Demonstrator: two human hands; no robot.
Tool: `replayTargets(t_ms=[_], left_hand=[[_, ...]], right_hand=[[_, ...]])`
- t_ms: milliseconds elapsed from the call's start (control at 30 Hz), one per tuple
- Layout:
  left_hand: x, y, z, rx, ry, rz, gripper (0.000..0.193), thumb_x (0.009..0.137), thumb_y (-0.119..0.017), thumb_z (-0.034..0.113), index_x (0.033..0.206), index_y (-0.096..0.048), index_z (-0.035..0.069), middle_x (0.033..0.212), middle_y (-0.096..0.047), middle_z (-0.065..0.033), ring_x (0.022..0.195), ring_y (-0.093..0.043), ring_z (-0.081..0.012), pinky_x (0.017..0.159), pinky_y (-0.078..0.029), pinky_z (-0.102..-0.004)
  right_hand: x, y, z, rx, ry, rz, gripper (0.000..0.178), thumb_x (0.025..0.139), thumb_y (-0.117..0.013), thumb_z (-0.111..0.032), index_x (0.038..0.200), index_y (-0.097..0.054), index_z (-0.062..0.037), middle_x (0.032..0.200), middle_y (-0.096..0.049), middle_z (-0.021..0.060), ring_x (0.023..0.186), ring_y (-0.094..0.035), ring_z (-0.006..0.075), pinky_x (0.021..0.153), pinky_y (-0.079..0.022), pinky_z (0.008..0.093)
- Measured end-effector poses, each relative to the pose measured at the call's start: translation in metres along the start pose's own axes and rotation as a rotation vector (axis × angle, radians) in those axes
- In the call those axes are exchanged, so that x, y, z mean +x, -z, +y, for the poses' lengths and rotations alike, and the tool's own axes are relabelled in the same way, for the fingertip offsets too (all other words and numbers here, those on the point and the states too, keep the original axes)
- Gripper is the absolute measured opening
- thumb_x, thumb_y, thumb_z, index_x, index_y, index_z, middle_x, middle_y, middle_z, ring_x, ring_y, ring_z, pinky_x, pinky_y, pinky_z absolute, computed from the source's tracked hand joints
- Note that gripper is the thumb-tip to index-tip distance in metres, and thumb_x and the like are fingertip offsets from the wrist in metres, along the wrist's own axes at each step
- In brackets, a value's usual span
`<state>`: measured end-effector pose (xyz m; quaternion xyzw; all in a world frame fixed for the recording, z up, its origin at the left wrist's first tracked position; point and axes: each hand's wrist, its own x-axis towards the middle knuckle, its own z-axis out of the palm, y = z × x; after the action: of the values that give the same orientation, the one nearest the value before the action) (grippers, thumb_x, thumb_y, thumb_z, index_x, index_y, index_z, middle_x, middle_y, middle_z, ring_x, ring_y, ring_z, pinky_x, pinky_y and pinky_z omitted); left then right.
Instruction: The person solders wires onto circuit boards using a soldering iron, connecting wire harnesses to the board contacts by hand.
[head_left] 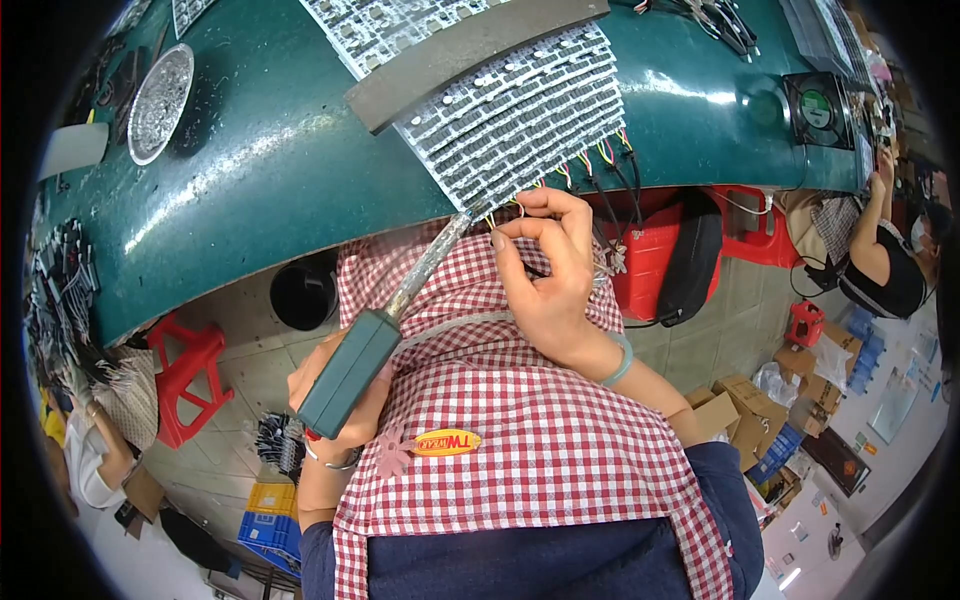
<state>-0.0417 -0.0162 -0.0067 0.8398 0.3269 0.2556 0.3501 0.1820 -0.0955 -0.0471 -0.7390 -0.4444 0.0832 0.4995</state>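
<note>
My left hand (372, 408) is wrapped round the dark green block handle of a soldering iron (350, 372). The iron's long, crusted metal shaft slants up to the near corner of a stack of circuit boards (520, 120), its tip at the boards' edge. Close beside that tip, my right hand (556, 268) pinches thin wires (491, 222) between thumb and fingertips. More coloured wires (607, 152) hang from the boards' edge further right. Across the boards lies a dark grey bar (470, 62). Whether the tip touches a pad is too small to tell.
On the green table (270, 170) stand a silvery bowl (161, 104) at left and a small fan (818, 108) at right. Red stools (190, 380) and a black bin (304, 292) are below. Co-workers sit at both sides. Cartons (752, 412) stand on the floor at right.
</note>
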Motion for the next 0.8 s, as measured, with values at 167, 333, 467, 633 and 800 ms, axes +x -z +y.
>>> replayTargets(t_ms=[167, 333, 467, 633, 800], left_hand=[[0.002, 0.000, 0.001, -0.020, 0.016, -0.018, 0.023, 0.059, -0.073, -0.002, 0.082, -0.070, -0.004, 0.087, -0.069, -0.0191, 0.074, -0.070, -0.0309, 0.064, -0.057, -0.0344], [0.005, 0.001, 0.002, 0.001, -0.017, -0.045, 0.022, 0.060, -0.073, -0.002, 0.082, -0.070, -0.004, 0.086, -0.069, -0.0181, 0.073, -0.070, -0.0303, 0.064, -0.057, -0.0334], [0.007, 0.000, 0.003, -0.050, 0.015, -0.057, 0.022, 0.061, -0.072, -0.003, 0.083, -0.070, -0.004, 0.086, -0.069, -0.0171, 0.073, -0.070, -0.0298, 0.063, -0.056, -0.0324], [0.009, -0.001, 0.004, -0.101, 0.056, -0.084, 0.021, 0.062, -0.071, -0.003, 0.083, -0.069, -0.004, 0.086, -0.068, -0.0159, 0.072, -0.069, -0.0292, 0.063, -0.054, -0.0315], [0.012, -0.003, 0.004, -0.113, 0.072, -0.096, 0.022, 0.062, -0.071, -0.003, 0.084, -0.068, -0.005, 0.085, -0.068, -0.0157, 0.072, -0.069, -0.0294, 0.063, -0.054, -0.0319]], right_hand=[[0.003, -0.002, 0.001, -0.020, 0.017, 0.015, 0.013, 0.076, -0.068, 0.006, 0.084, -0.059, 0.0015, 0.107, -0.054, 0.0163, 0.091, -0.053, 0.0282, 0.077, -0.044, 0.0373], [0.013, -0.001, 0.000, -0.057, -0.005, -0.021, 0.014, 0.071, -0.065, 0.008, 0.079, -0.056, 0.0018, 0.098, -0.051, 0.0168, 0.088, -0.052, 0.0306, 0.076, -0.044, 0.0383], [0.020, 0.003, -0.001, -0.089, 0.019, -0.052, 0.012, 0.069, -0.064, 0.008, 0.074, -0.055, 0.0023, 0.095, -0.051, 0.0163, 0.089, -0.053, 0.0307, 0.075, -0.044, 0.0387], [0.023, 0.004, -0.004, -0.073, -0.057, -0.073, 0.010, 0.068, -0.064, 0.008, 0.071, -0.055, 0.0033, 0.094, -0.051, 0.0161, 0.090, -0.053, 0.0307, 0.077, -0.044, 0.0379], [0.024, 0.005, -0.005, -0.063, -0.060, -0.089, 0.010, 0.068, -0.064, 0.008, 0.071, -0.055, 0.0038, 0.093, -0.051, 0.0158, 0.090, -0.053, 0.0305, 0.077, -0.044, 0.0376]])
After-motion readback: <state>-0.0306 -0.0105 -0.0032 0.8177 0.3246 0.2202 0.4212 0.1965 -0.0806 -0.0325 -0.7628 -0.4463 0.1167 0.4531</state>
